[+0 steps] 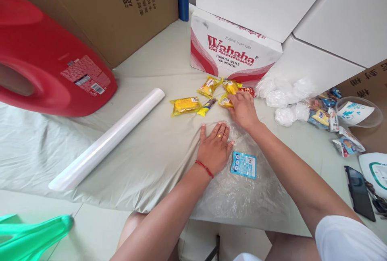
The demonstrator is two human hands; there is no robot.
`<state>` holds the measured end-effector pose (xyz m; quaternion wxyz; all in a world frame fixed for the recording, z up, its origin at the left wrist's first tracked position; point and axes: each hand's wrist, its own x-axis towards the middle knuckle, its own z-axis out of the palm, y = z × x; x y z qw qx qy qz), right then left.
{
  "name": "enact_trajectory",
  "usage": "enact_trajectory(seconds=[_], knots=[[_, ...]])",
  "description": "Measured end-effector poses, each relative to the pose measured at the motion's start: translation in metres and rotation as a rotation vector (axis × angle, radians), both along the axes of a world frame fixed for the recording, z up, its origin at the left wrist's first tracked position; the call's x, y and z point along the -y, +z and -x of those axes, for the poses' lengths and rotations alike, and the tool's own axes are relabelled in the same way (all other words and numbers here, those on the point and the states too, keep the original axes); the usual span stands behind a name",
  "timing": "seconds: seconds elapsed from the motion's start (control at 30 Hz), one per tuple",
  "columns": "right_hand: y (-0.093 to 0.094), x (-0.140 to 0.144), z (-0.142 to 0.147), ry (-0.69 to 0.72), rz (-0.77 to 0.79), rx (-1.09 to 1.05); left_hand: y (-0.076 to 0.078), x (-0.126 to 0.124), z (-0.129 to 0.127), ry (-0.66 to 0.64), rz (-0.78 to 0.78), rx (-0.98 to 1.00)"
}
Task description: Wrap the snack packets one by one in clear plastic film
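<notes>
- Left hand (215, 145) lies flat, palm down, fingers spread, on a crinkled clear plastic sheet (242, 192) near the front edge of the table (151, 71); ring on one finger, red string at the wrist.
- Right hand (243, 109) reaches further back, fingers loosely open and resting on a small yellow snack packet (224, 101); not closed around it.
- More yellow packets just beside it: a large one (185, 105) to the left, a narrow bar (207, 107), two more (209, 86) (231, 86) behind, plus a red packet (248, 90).
- Blue-and-white sachet (243, 164) lies on the plastic sheet, just right of the left hand, not touching it.
- Roll of plastic film (105, 140) lies diagonally on the left part of the table.
- Red-and-white water carton (232, 51) stands at the back edge.
- Wadded white plastic bags (284, 100) and a heap of mixed snacks (323, 114) sit toward the right side.
- Paper bowl (358, 112) and a dark phone (359, 192) near the right edge.
- Red container (45, 63) on the far left.
</notes>
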<state>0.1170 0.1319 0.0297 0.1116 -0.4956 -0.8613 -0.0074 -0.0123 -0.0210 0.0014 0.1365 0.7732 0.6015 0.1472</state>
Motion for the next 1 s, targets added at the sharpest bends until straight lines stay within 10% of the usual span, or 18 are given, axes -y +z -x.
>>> enact_trajectory(seconds=[0.17,0.47,0.77,1.0], knots=[[0.023,0.050,-0.049,-0.105,0.124,-0.424,-0.003,-0.001,0.003,-0.013,-0.018,-0.004],[0.035,0.178,-0.118,-0.530,0.839,-1.667,0.000,-0.002,0.004,-0.032,-0.026,-0.061],[0.037,0.199,-0.134,-0.565,0.919,-1.481,0.001,-0.003,0.001,-0.033,-0.033,-0.111],[0.036,0.199,-0.105,-0.258,0.625,-0.857,0.004,-0.005,0.004,-0.039,0.021,-0.093]])
